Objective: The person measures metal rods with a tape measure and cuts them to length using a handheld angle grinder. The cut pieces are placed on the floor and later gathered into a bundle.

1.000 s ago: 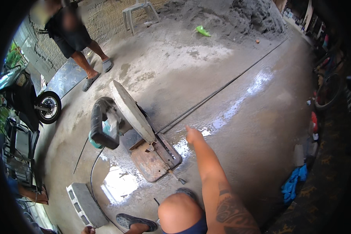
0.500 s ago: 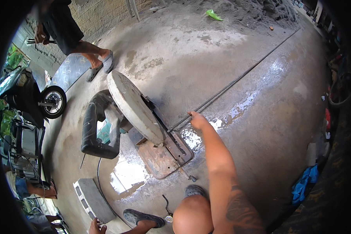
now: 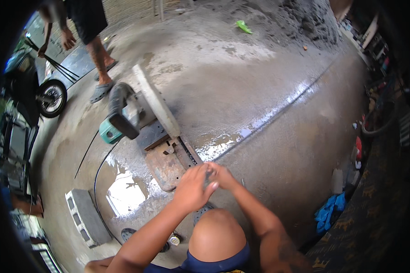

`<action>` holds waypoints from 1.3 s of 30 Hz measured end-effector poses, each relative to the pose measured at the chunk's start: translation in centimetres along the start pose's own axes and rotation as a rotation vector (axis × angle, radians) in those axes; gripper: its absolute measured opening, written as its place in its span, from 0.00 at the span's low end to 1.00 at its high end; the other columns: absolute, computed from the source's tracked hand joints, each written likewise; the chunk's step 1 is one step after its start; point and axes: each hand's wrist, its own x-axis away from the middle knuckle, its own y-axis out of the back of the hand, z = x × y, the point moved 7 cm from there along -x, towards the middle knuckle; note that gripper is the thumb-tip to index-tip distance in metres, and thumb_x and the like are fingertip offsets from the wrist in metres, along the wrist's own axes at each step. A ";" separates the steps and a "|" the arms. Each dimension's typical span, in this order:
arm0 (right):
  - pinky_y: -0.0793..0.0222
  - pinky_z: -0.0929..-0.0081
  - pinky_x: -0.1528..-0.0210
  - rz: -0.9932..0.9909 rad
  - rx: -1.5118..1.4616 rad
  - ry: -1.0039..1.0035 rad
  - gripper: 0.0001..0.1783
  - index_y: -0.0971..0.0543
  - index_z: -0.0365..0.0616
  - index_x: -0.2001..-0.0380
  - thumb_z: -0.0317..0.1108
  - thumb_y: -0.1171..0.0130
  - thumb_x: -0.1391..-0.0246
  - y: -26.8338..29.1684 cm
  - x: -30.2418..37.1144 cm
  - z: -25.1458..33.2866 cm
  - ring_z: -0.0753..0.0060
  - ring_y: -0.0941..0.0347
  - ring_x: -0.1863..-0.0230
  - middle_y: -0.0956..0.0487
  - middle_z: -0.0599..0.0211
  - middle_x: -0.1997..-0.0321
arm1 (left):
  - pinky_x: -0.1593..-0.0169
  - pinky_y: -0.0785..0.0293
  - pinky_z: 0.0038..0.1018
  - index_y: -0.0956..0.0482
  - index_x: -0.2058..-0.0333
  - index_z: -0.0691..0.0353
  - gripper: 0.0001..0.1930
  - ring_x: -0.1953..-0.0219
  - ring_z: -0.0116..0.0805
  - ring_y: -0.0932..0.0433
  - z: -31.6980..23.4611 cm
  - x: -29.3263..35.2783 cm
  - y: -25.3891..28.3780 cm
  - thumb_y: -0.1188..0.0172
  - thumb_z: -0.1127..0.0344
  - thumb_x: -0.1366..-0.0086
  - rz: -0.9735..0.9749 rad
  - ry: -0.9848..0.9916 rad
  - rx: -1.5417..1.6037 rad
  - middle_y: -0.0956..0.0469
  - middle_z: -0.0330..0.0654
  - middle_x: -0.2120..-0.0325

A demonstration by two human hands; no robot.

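A cut-off saw (image 3: 156, 102) with a black handle, teal motor housing and pale round guard stands on a rusty metal base (image 3: 161, 166) on wet concrete. Long thin metal rods (image 3: 278, 116) lie across the floor, running from near my hands toward the far right. At the near right edge of the base, my left hand (image 3: 193, 189) and my right hand (image 3: 222, 176) meet, both with curled fingers. Something small and dark shows between them, too covered to name. The rods' near ends disappear by my right fingers.
A hollow concrete block (image 3: 86, 218) lies at the left, beside a black cable (image 3: 95, 182). A round tape measure (image 3: 174, 240) sits by my foot. Another person (image 3: 98, 50) stands far left with several thin rods (image 3: 54, 63), near a motorbike (image 3: 27, 93). Blue plastic (image 3: 329, 213) lies right.
My left hand has come up from the lower left to meet my right hand, which has moved back from the rods toward the base. The saw head looks lifted and turned. The other person has stepped.
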 end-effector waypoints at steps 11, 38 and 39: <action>0.26 0.74 0.52 0.982 -0.621 -0.364 0.26 0.26 0.42 0.34 0.30 0.47 0.36 -14.3 8.8 8.1 0.73 0.21 0.50 0.18 0.60 0.41 | 0.40 0.26 0.45 0.20 0.43 0.59 0.26 0.41 0.53 0.21 17.3 6.2 -6.5 0.52 0.44 0.24 0.562 0.664 -0.184 0.19 0.54 0.45; 0.24 0.71 0.45 -0.359 -0.704 -0.667 0.22 0.24 0.41 0.39 0.36 0.42 0.33 0.0 30.1 -4.2 0.72 0.20 0.48 0.18 0.63 0.43 | 0.43 0.29 0.45 0.21 0.52 0.56 0.21 0.47 0.46 0.19 50.3 23.7 14.1 0.51 0.46 0.23 0.094 0.742 -0.507 0.16 0.46 0.52; 0.24 0.71 0.45 -0.335 -0.611 -0.647 0.22 0.24 0.41 0.39 0.36 0.42 0.32 1.1 29.8 -2.1 0.72 0.20 0.48 0.18 0.63 0.42 | 0.43 0.29 0.45 0.21 0.51 0.55 0.21 0.47 0.45 0.19 51.1 24.7 14.1 0.51 0.45 0.23 0.088 0.762 -0.518 0.17 0.46 0.51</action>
